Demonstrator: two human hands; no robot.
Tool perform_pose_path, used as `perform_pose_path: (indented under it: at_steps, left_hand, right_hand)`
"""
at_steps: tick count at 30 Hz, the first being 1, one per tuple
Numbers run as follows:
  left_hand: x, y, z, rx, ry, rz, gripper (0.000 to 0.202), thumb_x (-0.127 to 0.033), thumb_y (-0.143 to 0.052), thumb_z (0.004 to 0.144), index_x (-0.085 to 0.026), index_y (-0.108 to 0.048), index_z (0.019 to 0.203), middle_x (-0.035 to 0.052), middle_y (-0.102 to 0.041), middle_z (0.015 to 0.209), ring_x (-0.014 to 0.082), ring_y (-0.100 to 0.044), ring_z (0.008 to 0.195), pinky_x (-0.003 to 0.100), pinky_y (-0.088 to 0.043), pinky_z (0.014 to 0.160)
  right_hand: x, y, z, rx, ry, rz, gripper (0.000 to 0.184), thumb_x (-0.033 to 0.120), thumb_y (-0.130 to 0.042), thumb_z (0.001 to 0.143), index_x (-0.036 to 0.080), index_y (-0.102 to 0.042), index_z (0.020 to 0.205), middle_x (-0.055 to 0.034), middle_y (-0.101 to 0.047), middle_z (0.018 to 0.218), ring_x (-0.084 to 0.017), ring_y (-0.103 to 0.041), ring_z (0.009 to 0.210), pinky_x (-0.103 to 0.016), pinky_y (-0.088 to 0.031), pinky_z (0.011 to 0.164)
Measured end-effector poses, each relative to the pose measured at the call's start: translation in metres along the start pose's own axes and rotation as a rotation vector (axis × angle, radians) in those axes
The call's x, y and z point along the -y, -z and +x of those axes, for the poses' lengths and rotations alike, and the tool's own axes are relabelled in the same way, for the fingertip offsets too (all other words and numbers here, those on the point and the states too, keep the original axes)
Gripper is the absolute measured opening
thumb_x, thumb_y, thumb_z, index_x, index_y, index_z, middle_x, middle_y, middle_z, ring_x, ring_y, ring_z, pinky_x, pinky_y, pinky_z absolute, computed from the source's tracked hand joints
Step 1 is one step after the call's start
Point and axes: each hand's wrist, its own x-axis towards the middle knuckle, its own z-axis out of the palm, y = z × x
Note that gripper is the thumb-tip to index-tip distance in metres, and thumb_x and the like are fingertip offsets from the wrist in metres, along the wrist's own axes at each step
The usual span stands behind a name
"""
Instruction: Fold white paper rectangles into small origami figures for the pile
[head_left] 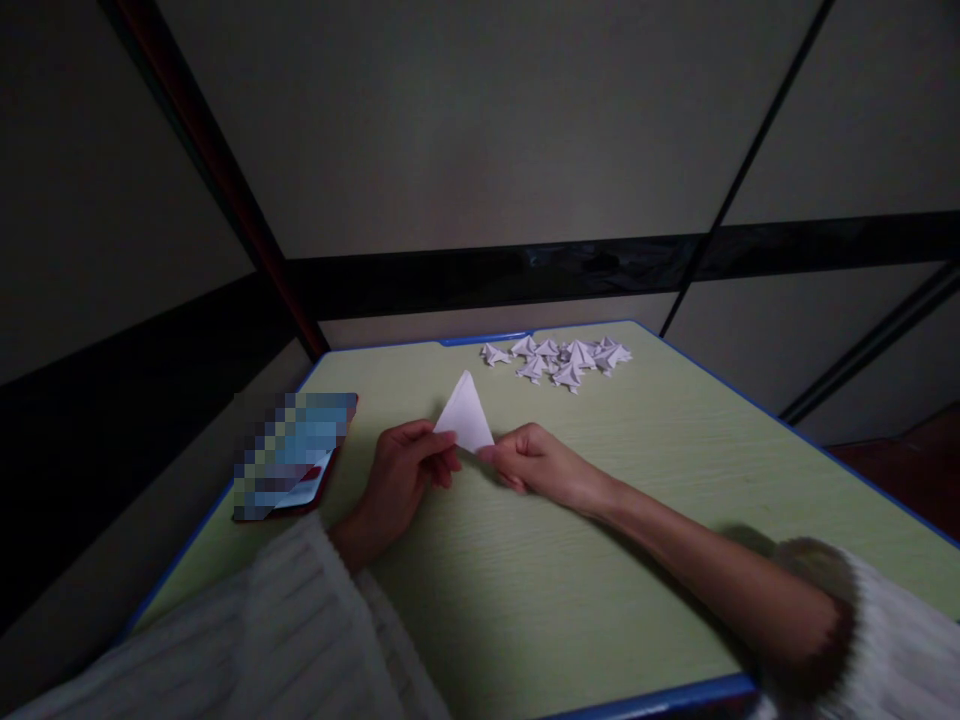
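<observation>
A white sheet folded into a triangle (466,412) stands point-up just above a pale green table (525,580). My left hand (405,475) pinches its lower left corner between thumb and fingers. My right hand (536,462) pinches its lower right corner. Both hands sit close together near the table's middle, and both arms wear white knitted sleeves.
Several finished white folded paper figures (559,360) lie in a cluster at the table's far edge. A flat blurred-out item with a dark red border (292,455) lies at the left edge. The table has a blue rim (660,700). Dim walls with dark rails stand behind.
</observation>
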Motion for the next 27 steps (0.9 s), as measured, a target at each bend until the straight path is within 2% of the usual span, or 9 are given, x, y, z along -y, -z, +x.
perform_pose_path:
  at_steps: [3,7,12,16,18,21,25,27]
  left_hand:
    - [0.000,-0.001,-0.002,0.079,0.053,0.035,0.017,-0.015,-0.059,0.056,-0.014,-0.048,0.043,-0.0049,-0.052,0.035,0.0042,-0.040,0.027,0.016,-0.027,0.029]
    - [0.001,-0.002,-0.003,0.213,0.102,0.080,0.014,-0.017,-0.059,0.056,-0.013,-0.050,0.046,-0.0041,-0.053,0.035,0.0050,-0.041,0.026,0.016,-0.028,0.028]
    - [0.004,-0.004,-0.002,0.257,0.020,0.130,0.015,-0.022,-0.056,0.063,-0.012,-0.053,0.052,-0.0021,-0.058,0.041,0.0055,-0.048,0.034,0.016,-0.034,0.036]
    - [0.006,-0.011,-0.006,0.349,0.058,0.280,0.023,-0.030,-0.056,0.065,-0.010,-0.057,0.055,0.0014,-0.061,0.047,0.0085,-0.054,0.038,0.017,-0.036,0.037]
    - [0.006,-0.015,-0.010,0.342,0.111,0.297,0.028,-0.034,-0.053,0.066,-0.012,-0.054,0.051,-0.0015,-0.056,0.037,0.0082,-0.050,0.031,0.017,-0.034,0.033]
    - [0.004,-0.017,-0.016,0.299,0.125,0.301,0.028,-0.034,-0.054,0.065,-0.013,-0.052,0.048,-0.0037,-0.052,0.033,0.0061,-0.045,0.026,0.016,-0.029,0.030]
    - [0.001,-0.017,-0.017,0.316,0.117,0.288,0.027,-0.033,-0.056,0.065,-0.012,-0.052,0.047,-0.0044,-0.051,0.031,0.0047,-0.042,0.024,0.015,-0.027,0.029]
    - [0.000,-0.017,-0.015,0.321,0.109,0.278,0.028,-0.033,-0.055,0.066,-0.013,-0.052,0.047,-0.0045,-0.050,0.031,0.0044,-0.041,0.024,0.014,-0.026,0.028]
  right_hand:
    - [-0.001,0.004,0.001,0.006,0.027,0.109,0.030,0.034,-0.057,0.067,0.012,-0.046,0.051,0.0072,-0.036,0.042,-0.002,-0.026,0.039,-0.020,-0.015,0.040]
    - [-0.002,0.004,0.003,-0.041,0.034,0.320,0.020,0.027,-0.061,0.063,0.009,-0.052,0.058,0.0056,-0.042,0.045,-0.002,-0.028,0.039,-0.020,-0.013,0.040]
    - [-0.004,-0.008,0.005,-0.229,0.051,0.439,0.020,0.024,-0.061,0.062,0.010,-0.050,0.053,0.0049,-0.045,0.043,-0.002,-0.029,0.036,-0.019,-0.014,0.038]
    - [-0.004,-0.016,0.004,-0.236,0.073,0.468,0.026,0.028,-0.059,0.065,0.012,-0.047,0.049,0.0040,-0.046,0.037,-0.004,-0.038,0.032,-0.019,-0.017,0.036]
    - [-0.002,-0.017,0.004,-0.222,0.082,0.477,0.030,0.031,-0.059,0.066,0.012,-0.045,0.047,0.0033,-0.046,0.036,-0.006,-0.040,0.033,-0.020,-0.019,0.037]
    - [0.002,-0.014,0.002,-0.225,0.067,0.532,0.031,0.031,-0.061,0.063,0.012,-0.044,0.046,0.0019,-0.049,0.040,-0.005,-0.040,0.036,-0.020,-0.022,0.039]
    - [0.007,-0.012,0.003,-0.346,0.036,0.603,0.028,0.027,-0.067,0.055,0.011,-0.046,0.046,0.0058,-0.042,0.038,-0.001,-0.031,0.035,-0.019,-0.016,0.038]
    - [0.006,-0.014,0.005,-0.352,0.024,0.624,0.027,0.025,-0.068,0.053,0.011,-0.047,0.046,0.0067,-0.040,0.036,-0.001,-0.028,0.034,-0.018,-0.013,0.037]
